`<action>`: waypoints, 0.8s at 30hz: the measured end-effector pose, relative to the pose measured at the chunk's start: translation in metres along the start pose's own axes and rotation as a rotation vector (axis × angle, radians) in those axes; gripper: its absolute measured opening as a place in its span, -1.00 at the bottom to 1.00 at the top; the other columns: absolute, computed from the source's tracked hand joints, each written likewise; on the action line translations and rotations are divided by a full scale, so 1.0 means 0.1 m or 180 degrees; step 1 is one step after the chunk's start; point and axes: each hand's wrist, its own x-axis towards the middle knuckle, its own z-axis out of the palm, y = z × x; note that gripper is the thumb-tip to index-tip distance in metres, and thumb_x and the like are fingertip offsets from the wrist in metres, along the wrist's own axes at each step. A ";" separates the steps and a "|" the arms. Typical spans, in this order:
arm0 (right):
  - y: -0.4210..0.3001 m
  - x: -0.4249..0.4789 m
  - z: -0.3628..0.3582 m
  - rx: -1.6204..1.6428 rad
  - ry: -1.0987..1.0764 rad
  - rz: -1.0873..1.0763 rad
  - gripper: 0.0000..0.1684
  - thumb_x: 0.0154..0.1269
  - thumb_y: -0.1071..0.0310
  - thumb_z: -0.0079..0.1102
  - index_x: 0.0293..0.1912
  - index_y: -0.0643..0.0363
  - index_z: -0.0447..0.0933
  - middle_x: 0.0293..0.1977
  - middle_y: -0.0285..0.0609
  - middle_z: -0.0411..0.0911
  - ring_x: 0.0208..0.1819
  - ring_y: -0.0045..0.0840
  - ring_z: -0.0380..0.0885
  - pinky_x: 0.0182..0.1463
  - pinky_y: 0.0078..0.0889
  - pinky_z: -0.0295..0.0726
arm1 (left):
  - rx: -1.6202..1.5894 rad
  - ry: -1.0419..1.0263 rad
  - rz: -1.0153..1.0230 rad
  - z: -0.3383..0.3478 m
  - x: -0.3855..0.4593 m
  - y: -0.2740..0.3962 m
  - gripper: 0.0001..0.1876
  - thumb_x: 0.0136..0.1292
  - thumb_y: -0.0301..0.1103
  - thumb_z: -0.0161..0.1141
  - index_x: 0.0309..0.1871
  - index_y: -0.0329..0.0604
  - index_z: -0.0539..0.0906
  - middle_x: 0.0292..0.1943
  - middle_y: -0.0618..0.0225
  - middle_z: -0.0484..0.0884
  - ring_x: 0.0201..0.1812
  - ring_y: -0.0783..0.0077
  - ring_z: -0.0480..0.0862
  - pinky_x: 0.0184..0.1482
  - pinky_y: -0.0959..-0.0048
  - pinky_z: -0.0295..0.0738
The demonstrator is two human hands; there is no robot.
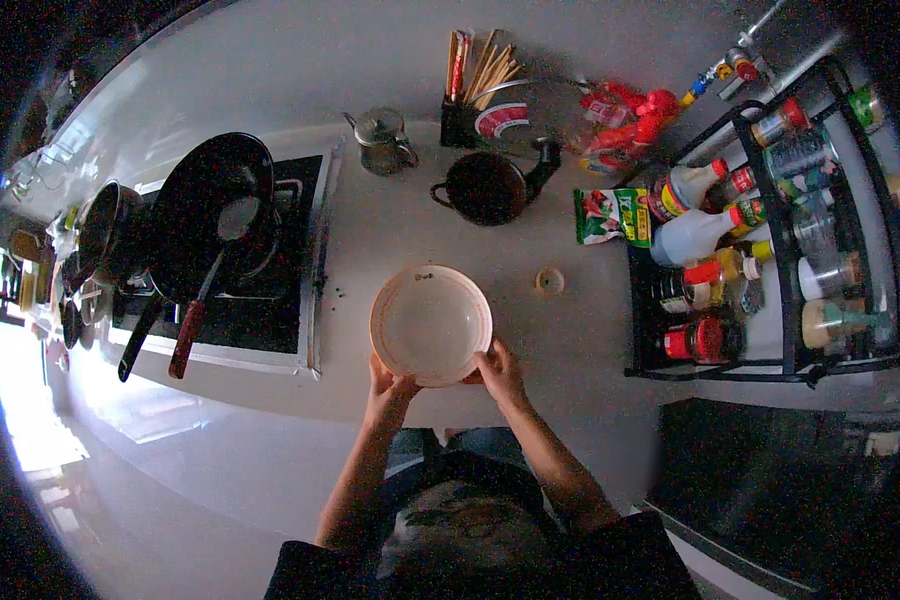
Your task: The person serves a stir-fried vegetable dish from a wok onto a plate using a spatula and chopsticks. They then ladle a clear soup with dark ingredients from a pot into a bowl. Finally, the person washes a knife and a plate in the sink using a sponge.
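Note:
Both hands grip a round white bowl [431, 322] with an orange-tinted rim, held over the front part of the counter. At its lower left rim is my left hand [391, 386], thumb on the edge and fingers underneath. My right hand [499, 371] clasps the lower right rim in the same way, its thumb over the edge. A few small dark marks show near the bowl's far inner edge; otherwise its inside looks bare. Whether its base touches the counter [570, 345] cannot be told.
Left, a wok [202, 195] holding a red-handled spatula [187, 337] sits on the stove [270, 322]. Ahead stand a metal kettle [381, 142], a dark pot [486, 191] and a chopstick holder [457, 124]. A small ring-shaped object [550, 281] lies near a seasoning packet [604, 217] and bottle rack [791, 300].

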 end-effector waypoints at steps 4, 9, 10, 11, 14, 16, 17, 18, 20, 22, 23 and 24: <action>0.44 0.21 -0.07 -0.0491 0.0300 -0.0583 -0.62 0.12 0.31 0.01 -0.04 0.16 0.33 -0.36 -0.25 0.45 -0.36 -0.63 0.42 -0.26 -0.55 0.41 | 0.0276 -0.0155 0.0341 0.15 0.02 0.04 -0.33 0.03 -0.34 0.15 0.16 0.00 0.00 0.01 0.23 0.27 -0.06 0.37 0.40 -0.16 0.45 0.43; 0.07 0.06 -0.04 -0.0112 0.0169 -0.0286 -0.62 0.13 0.29 0.03 -0.03 0.16 0.33 -0.37 -0.26 0.46 -0.38 -0.63 0.42 -0.30 -0.56 0.41 | 0.0200 -0.0147 -0.0017 0.01 0.14 -0.06 -0.34 0.05 -0.36 0.14 0.17 0.02 0.00 0.00 0.26 0.28 -0.08 0.40 0.40 -0.15 0.47 0.43; 0.12 0.09 -0.07 -0.0260 0.0194 -0.0550 -0.62 0.13 0.27 0.03 -0.04 0.16 0.33 -0.38 -0.26 0.47 -0.39 -0.63 0.43 -0.31 -0.56 0.42 | 0.0172 -0.0162 0.0021 0.01 0.16 -0.08 -0.34 0.05 -0.36 0.13 0.17 0.02 0.01 0.00 0.27 0.29 -0.09 0.41 0.40 -0.15 0.47 0.42; 0.22 0.16 -0.10 -0.0410 0.0221 -0.0813 -0.62 0.13 0.26 0.04 -0.04 0.16 0.33 -0.38 -0.26 0.47 -0.39 -0.63 0.44 -0.32 -0.57 0.43 | 0.0169 -0.0239 0.0021 0.00 0.17 -0.08 -0.35 0.06 -0.36 0.13 0.17 0.02 0.01 -0.01 0.28 0.30 -0.11 0.43 0.40 -0.17 0.48 0.42; 0.22 0.15 -0.12 -0.0094 0.0166 -0.0697 -0.61 0.12 0.21 0.07 -0.07 0.17 0.36 -0.40 -0.27 0.48 -0.40 -0.62 0.47 -0.34 -0.55 0.44 | 0.0204 -0.0428 -0.0022 -0.04 0.21 -0.05 -0.38 0.08 -0.34 0.11 0.17 0.03 0.02 -0.05 0.30 0.31 -0.15 0.46 0.40 -0.21 0.51 0.42; 0.22 0.15 -0.15 -0.0200 0.0065 -0.0635 -0.59 0.11 0.18 0.09 -0.09 0.19 0.36 -0.42 -0.26 0.48 -0.41 -0.58 0.49 -0.34 -0.53 0.45 | 0.0270 -0.0455 -0.0078 -0.09 0.23 -0.06 -0.39 0.10 -0.32 0.11 0.16 0.03 0.03 -0.07 0.31 0.32 -0.18 0.48 0.40 -0.23 0.53 0.41; 0.26 0.19 -0.22 -0.0542 0.0016 -0.0761 -0.58 0.11 0.17 0.09 -0.09 0.20 0.35 -0.43 -0.26 0.49 -0.41 -0.54 0.50 -0.35 -0.50 0.46 | 0.0297 -0.0512 -0.0081 -0.11 0.25 -0.06 -0.40 0.10 -0.32 0.11 0.16 0.04 0.03 -0.07 0.32 0.32 -0.19 0.50 0.40 -0.24 0.53 0.41; 0.27 0.23 -0.28 -0.0881 -0.0040 -0.0883 -0.57 0.11 0.15 0.10 -0.09 0.22 0.35 -0.45 -0.25 0.49 -0.42 -0.51 0.51 -0.35 -0.48 0.46 | 0.0327 -0.0563 -0.0079 -0.10 0.27 -0.03 -0.40 0.11 -0.31 0.11 0.16 0.04 0.03 -0.07 0.32 0.32 -0.20 0.51 0.40 -0.26 0.53 0.41; 0.00 0.23 -0.35 -0.1235 0.0762 -0.0968 -0.52 0.08 0.19 0.13 -0.05 0.24 0.30 -0.37 -0.17 0.47 -0.34 -0.43 0.49 -0.30 -0.46 0.45 | 0.0340 -0.0579 -0.0111 -0.14 0.28 0.02 -0.39 0.10 -0.31 0.11 0.17 0.04 0.03 -0.07 0.32 0.32 -0.19 0.50 0.40 -0.24 0.52 0.41; -0.12 0.38 -0.50 -0.1674 0.1652 -0.1561 -0.41 -0.01 0.21 0.21 -0.01 0.25 0.25 -0.26 -0.08 0.41 -0.22 -0.33 0.42 -0.19 -0.40 0.40 | 0.0324 -0.0584 -0.0216 -0.19 0.30 0.01 -0.35 0.09 -0.33 0.12 0.18 0.05 0.00 -0.07 0.32 0.32 -0.16 0.46 0.40 -0.20 0.47 0.42; -0.09 0.52 -0.58 -0.1945 0.2120 -0.2114 -0.32 -0.08 0.22 0.27 0.01 0.26 0.22 -0.18 -0.02 0.36 -0.13 -0.26 0.37 -0.10 -0.34 0.36 | 0.0307 -0.0625 -0.0285 -0.21 0.32 0.01 -0.33 0.08 -0.34 0.13 0.20 0.06 -0.01 -0.06 0.30 0.32 -0.13 0.43 0.40 -0.17 0.45 0.42; -0.10 0.64 -0.60 -0.2242 0.2337 -0.2056 -0.29 -0.12 0.23 0.29 0.02 0.26 0.22 -0.14 -0.01 0.33 -0.10 -0.24 0.32 -0.05 -0.30 0.31 | 0.0294 -0.0644 -0.0339 -0.26 0.35 0.00 -0.32 0.08 -0.36 0.14 0.21 0.07 -0.03 -0.06 0.28 0.31 -0.11 0.40 0.40 -0.14 0.42 0.42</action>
